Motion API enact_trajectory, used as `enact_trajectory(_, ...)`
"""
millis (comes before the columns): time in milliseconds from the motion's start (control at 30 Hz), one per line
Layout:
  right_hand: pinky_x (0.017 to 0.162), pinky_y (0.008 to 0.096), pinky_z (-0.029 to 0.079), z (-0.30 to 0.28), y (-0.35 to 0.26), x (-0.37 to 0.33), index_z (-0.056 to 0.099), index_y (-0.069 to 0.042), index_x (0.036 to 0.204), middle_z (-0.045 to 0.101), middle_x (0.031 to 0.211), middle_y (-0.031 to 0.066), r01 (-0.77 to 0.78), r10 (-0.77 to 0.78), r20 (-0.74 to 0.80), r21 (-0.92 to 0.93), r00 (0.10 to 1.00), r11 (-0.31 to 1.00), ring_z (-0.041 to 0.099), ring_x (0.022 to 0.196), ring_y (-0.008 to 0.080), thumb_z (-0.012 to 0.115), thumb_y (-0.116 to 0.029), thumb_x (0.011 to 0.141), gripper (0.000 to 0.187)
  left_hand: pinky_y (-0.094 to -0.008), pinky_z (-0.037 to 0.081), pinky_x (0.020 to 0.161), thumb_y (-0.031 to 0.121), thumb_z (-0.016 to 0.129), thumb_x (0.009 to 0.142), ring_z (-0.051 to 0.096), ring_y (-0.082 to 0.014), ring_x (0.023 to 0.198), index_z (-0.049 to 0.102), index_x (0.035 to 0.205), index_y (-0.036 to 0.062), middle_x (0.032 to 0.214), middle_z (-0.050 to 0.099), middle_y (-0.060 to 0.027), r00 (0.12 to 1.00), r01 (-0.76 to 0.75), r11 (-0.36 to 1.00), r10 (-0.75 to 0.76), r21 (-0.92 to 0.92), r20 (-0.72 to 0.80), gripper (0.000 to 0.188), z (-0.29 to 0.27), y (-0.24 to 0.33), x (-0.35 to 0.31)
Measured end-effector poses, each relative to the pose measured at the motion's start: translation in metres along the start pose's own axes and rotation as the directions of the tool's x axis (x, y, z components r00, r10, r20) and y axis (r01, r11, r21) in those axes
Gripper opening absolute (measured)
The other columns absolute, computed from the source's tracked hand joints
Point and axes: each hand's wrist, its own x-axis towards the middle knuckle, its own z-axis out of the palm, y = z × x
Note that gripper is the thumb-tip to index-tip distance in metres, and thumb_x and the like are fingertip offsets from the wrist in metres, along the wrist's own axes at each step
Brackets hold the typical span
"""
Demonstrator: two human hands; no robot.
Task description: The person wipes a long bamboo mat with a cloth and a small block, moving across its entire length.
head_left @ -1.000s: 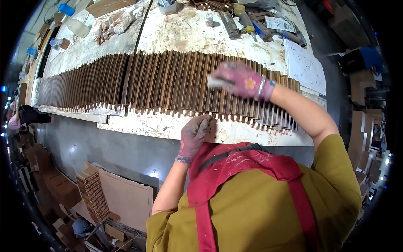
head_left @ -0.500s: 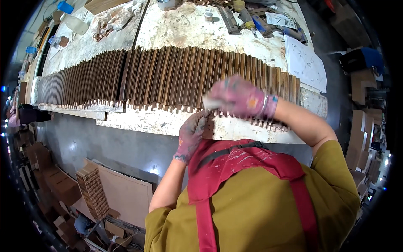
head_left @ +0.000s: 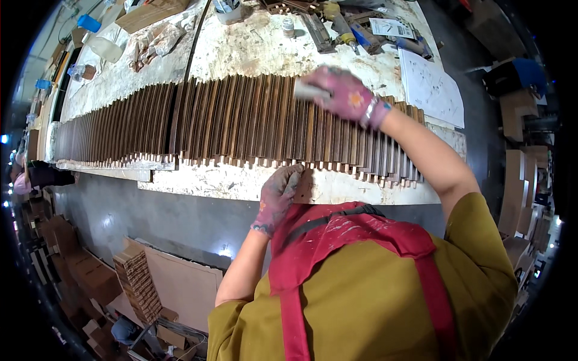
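A long row of dark brown wooden strips lies side by side across the table, each with a pale peg-like end facing me. My right hand, in a pink flowered glove, is closed around a pale block-shaped pad. It is over the far ends of the strips, right of the row's middle. My left hand, in a stained pink glove, is at the table's near edge. Its thumb and fingers pinch the near end of one strip; the fingertips partly hide that end.
White paper sheets lie at the table's right. Toward the back are power tools, a small jar and a tub. A crumpled cloth and a clear bottle sit back left. Stacked boards stand on the floor behind left.
My right hand with the pad has moved away from me, from the strips' near ends to their far ends. My left hand stays at the near ends. The view has shifted slightly.
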Motion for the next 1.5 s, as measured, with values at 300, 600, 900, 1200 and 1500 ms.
enact_trajectory(300,0.087,0.041,0.048,0.035,-0.019,-0.063,0.061,-0.014,0.12,0.063,0.107,0.0087,0.445,-0.445,0.17,0.039,0.879,0.894,0.062,0.095,0.0239,0.058,-0.039,0.091,0.039,-0.0262,0.049,0.086,0.022,0.058,0.099,0.064,-0.015,0.097,0.067,0.114,0.0046,0.107,0.068,-0.0072,0.987,0.151,0.977,-0.14,-0.154,0.079,0.025,-0.004,-0.012,0.007)
enact_trajectory(600,0.081,0.0378,0.05,0.014,0.021,-0.004,0.06,-0.013,0.12,0.063,0.103,0.0072,-0.088,0.097,0.029,-0.225,0.995,0.97,0.061,0.094,0.0226,0.063,-0.022,0.091,0.031,-0.0275,0.049,0.09,0.019,0.059,0.099,0.064,-0.0159,0.1,0.066,0.114,0.0016,0.11,0.068,-0.0085,0.999,0.017,1.0,-0.018,0.016,0.027,0.024,0.001,0.0,0.003)
enact_trajectory(900,0.074,0.0362,0.052,0.029,0.011,-0.039,0.063,-0.012,0.114,0.065,0.097,0.0067,0.26,-0.267,-0.198,-0.064,0.943,0.964,0.064,0.083,0.023,0.063,-0.024,0.087,0.03,-0.0255,0.046,0.095,0.012,0.059,0.099,0.06,-0.0114,0.103,0.065,0.118,0.0,0.112,0.067,-0.0034,0.984,0.179,0.924,-0.175,-0.337,0.041,0.023,0.008,-0.004,-0.003)
enact_trajectory(1200,0.084,0.0401,0.052,0.022,0.015,-0.066,0.065,-0.013,0.117,0.067,0.105,0.007,0.296,-0.288,-0.138,0.035,0.948,0.955,0.064,0.098,0.0208,0.06,-0.038,0.093,0.035,-0.0249,0.049,0.09,0.018,0.061,0.099,0.062,-0.0108,0.099,0.063,0.122,0.0003,0.108,0.067,-0.0029,0.957,0.286,0.785,-0.257,-0.549,0.131,0.029,0.009,0.004,-0.006)
enact_trajectory(1500,0.065,0.0266,0.055,0.027,0.026,-0.055,0.062,-0.015,0.123,0.065,0.103,0.0072,0.298,-0.312,-0.056,-0.174,0.949,0.939,0.063,0.086,0.0192,0.061,-0.013,0.088,0.035,-0.026,0.047,0.095,0.016,0.059,0.099,0.062,-0.0156,0.108,0.066,0.119,0.0039,0.115,0.066,-0.0076,0.981,0.185,0.934,-0.16,-0.306,0.106,0.025,0.029,-0.013,0.001)
